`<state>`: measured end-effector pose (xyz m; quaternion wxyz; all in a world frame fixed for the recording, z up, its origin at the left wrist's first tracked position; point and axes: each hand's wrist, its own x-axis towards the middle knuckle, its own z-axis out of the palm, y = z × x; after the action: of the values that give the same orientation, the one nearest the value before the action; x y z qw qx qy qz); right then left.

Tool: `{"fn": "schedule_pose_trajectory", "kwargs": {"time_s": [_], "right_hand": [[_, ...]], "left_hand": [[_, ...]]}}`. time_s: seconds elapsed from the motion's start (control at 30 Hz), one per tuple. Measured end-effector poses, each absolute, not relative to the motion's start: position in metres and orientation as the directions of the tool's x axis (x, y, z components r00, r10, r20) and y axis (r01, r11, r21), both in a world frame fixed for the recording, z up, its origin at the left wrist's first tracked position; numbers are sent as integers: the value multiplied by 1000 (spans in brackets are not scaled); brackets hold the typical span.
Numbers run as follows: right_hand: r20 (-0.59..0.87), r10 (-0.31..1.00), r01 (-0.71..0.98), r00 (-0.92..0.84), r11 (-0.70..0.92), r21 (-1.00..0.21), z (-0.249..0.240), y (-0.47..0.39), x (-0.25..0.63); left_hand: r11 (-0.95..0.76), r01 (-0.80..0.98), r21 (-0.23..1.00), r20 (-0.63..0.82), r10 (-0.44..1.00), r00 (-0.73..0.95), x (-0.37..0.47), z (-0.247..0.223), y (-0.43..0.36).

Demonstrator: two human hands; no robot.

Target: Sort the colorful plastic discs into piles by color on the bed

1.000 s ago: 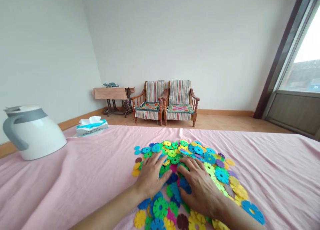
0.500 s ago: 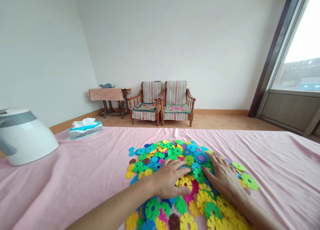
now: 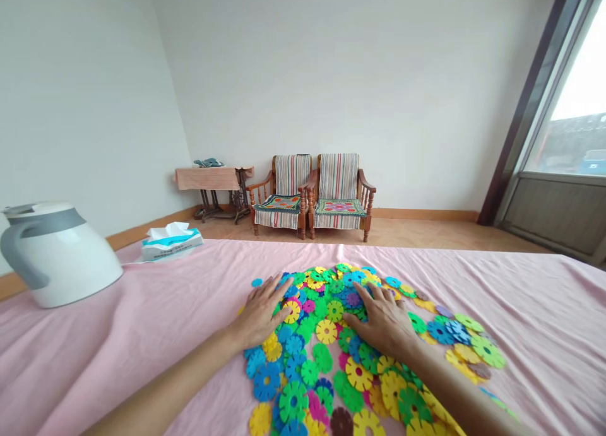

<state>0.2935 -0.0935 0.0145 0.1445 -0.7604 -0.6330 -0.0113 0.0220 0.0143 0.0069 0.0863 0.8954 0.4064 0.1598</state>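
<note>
Many notched plastic discs [image 3: 326, 332] in green, yellow, blue, pink, purple and brown lie in a loose heap on a pink cloth [image 3: 180, 335]. My left hand [image 3: 262, 315] rests palm down on the left side of the heap, fingers stretched out and spread. Farther right, my right hand [image 3: 384, 317] lies flat over the discs with its fingers apart. Neither hand grips a disc. The discs directly under both palms are hidden.
A white and grey jug [image 3: 71, 253] stands at the left, with a tissue pack [image 3: 171, 241] beyond it. Past the cloth's far edge are two wooden armchairs [image 3: 338, 206] and a cloth-covered sewing table [image 3: 208, 179]. A door [image 3: 553, 215] is at the right.
My left hand has moved left to the heap's left edge. My right hand has shifted slightly left, showing more discs at the right. The view has turned a little to the left.
</note>
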Motion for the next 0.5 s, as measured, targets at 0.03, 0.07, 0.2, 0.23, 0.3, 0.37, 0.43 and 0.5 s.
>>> {"fn": "schedule_pose_trajectory", "kwargs": {"time_s": [0.03,0.07,0.2,0.23,0.3,0.37,0.43,0.5], "right_hand": [[189,967,969,173,-133,-207,17,-91,286],[177,974,972,139,-100,-212,19,-89,278],[152,987,962,-45,84,-261,27,-93,254],[149,984,950,-96,135,-283,29,-98,251],[151,969,916,-193,233,-327,34,-109,252],[167,953,889,-253,297,-350,37,-122,260],[196,949,888,-245,301,-348,38,-132,273],[226,955,903,-193,262,-339,35,-139,290]], "left_hand": [[-609,731,307,223,793,567,23,5,20],[-568,756,325,223,823,522,26,4,25],[-538,766,351,214,843,494,47,4,45],[-559,750,355,217,829,515,54,5,48],[-604,710,362,224,795,563,68,7,52],[-649,664,371,233,758,610,82,10,49],[-698,605,383,245,709,662,93,13,40],[-749,531,397,254,645,720,101,19,26]]}}
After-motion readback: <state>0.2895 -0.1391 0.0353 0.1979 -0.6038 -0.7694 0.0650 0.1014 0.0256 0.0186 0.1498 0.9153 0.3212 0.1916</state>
